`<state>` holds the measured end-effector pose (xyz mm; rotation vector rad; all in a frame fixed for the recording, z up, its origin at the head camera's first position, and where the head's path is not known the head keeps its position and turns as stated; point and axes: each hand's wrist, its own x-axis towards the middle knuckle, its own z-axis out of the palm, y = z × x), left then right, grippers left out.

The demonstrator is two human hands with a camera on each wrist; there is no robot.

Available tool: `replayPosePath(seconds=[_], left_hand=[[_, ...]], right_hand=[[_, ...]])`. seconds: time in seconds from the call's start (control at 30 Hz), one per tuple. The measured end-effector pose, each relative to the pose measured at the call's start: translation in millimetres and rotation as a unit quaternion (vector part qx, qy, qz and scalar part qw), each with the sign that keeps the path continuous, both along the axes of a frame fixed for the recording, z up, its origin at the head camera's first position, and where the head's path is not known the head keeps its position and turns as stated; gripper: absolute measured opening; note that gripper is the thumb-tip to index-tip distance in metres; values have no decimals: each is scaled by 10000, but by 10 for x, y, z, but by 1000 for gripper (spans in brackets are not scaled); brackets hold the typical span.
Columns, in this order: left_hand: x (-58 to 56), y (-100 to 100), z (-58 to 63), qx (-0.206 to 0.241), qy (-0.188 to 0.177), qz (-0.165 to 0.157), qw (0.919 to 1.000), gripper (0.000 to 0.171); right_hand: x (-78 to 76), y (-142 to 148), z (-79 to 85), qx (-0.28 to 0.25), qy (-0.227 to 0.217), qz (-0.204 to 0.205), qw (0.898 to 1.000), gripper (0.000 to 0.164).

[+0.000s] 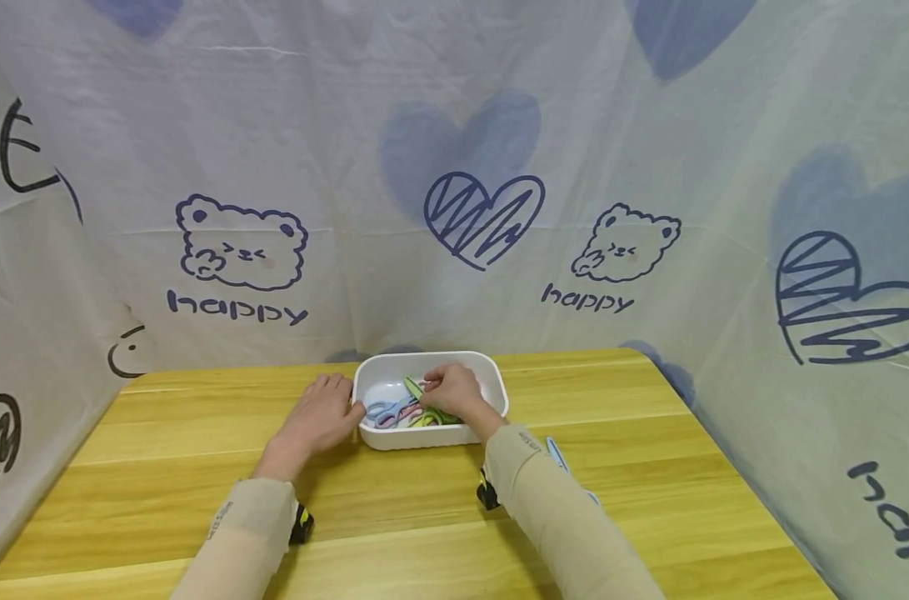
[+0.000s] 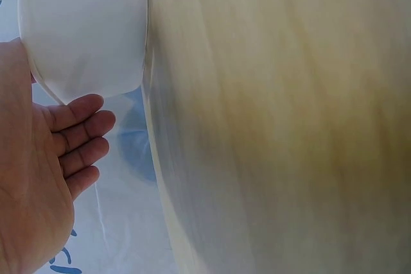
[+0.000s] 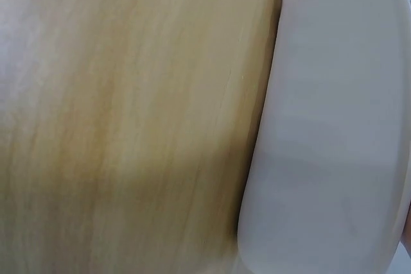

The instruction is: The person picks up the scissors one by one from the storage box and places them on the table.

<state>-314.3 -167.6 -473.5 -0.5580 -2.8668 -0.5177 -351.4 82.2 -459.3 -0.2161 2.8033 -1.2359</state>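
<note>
A white plastic bin (image 1: 417,439) stands near the table's back edge. Inside lie several pairs of scissors, among them a light blue pair (image 1: 385,414) and some pink and yellow parts. My left hand (image 1: 321,414) holds the bin's left end, thumb over the rim and fingers outside the wall; in the left wrist view its fingers (image 2: 83,139) curve beside the white corner. My right hand (image 1: 454,390) reaches into the bin and pinches a pair of green scissors (image 1: 413,388) by the blades, their handles low in the bin. The right wrist view shows mostly the bin's outer wall (image 3: 327,126).
Another light blue pair of scissors (image 1: 556,455) lies on the wooden table (image 1: 394,517), partly behind my right sleeve. A printed curtain (image 1: 364,275) hangs close behind the bin and along both sides of the table.
</note>
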Motion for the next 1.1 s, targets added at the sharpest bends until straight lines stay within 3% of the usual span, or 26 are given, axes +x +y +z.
replayPosePath(seconds=[0.8, 1.1], left_hand=[[13, 0, 41, -94, -43, -8, 9999, 39], [9, 0, 29, -97, -62, -12, 9999, 41]], right_hand=[[-9, -23, 31, 816, 111, 54, 9966, 28], [12, -30, 62, 673, -81, 225, 9974, 26]])
